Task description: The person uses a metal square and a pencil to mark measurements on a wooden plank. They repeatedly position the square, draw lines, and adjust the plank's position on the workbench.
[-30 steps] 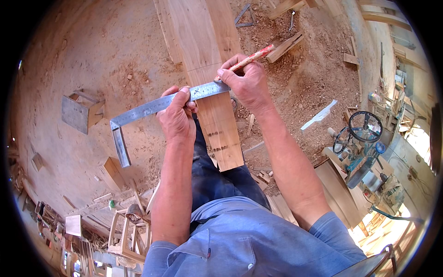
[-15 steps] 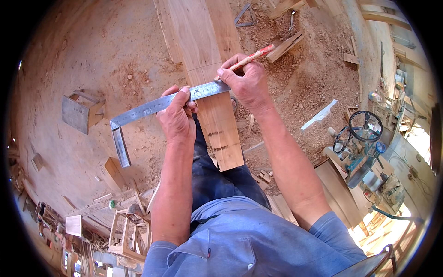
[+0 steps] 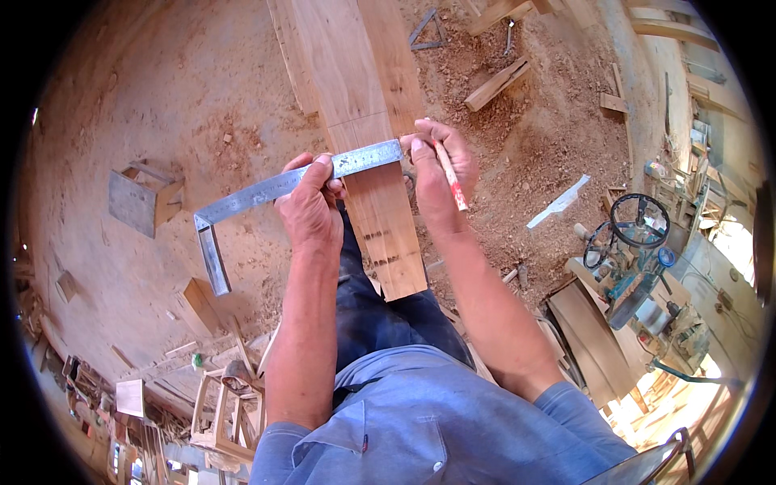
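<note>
A long wooden board (image 3: 380, 202) stretches away from me, its near end above my legs. Across it lies a metal try square (image 3: 267, 187), its blade spanning the wood and its short arm (image 3: 212, 259) hanging out over the floor at the left. My left hand (image 3: 314, 198) is closed on the blade, thumb on top, at the board's left edge. Just past the blade's right end, my right hand (image 3: 443, 170) grips a red and pale pencil (image 3: 450, 176), whose back end points down toward my wrist. A thin line crosses the board beyond the square, and dark marks show near its close end.
Right of the board are a wood block (image 3: 499, 83) and a metal triangle (image 3: 428, 31) on the dusty ground. A machine with a black handwheel (image 3: 640, 221) stands at the right. A box-like wooden piece (image 3: 137, 198) and a wooden stool frame (image 3: 222, 420) are at the left.
My right hand has moved slightly right, off the blade's end, and turned, so the pencil's back end now points toward me instead of away. The left hand and square stay nearly still.
</note>
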Motion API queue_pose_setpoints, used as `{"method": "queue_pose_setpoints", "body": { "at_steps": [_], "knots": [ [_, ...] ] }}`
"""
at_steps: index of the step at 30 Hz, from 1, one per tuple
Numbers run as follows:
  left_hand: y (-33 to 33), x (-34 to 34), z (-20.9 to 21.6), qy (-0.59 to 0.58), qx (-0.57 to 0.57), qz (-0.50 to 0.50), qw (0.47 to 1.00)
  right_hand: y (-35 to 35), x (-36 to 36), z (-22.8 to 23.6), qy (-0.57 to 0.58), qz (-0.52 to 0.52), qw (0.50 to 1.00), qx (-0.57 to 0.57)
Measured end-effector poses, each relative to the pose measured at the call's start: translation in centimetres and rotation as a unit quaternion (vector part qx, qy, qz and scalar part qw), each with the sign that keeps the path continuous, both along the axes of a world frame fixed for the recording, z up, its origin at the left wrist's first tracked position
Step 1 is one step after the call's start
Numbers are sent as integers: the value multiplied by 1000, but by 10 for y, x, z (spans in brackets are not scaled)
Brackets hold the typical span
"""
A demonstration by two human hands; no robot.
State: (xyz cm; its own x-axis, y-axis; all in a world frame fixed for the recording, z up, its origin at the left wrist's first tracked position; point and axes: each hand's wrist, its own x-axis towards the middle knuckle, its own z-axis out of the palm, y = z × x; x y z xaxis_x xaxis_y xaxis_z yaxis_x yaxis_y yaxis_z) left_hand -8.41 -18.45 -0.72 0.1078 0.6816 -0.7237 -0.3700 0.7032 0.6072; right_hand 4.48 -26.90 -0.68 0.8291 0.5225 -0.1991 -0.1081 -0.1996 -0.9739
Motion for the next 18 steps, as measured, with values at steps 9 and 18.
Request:
{"method": "queue_pose_setpoints", "body": {
  "at_steps": [9,18],
  "knots": [
    [-2,-4,-1,6,-5,-11,1000,-11,-11,1,-20,21,1000,-13],
    [0,-5,-3,6,7,-15,1000,-7,-16,4,-44,9,999,-21]
  ]
}}
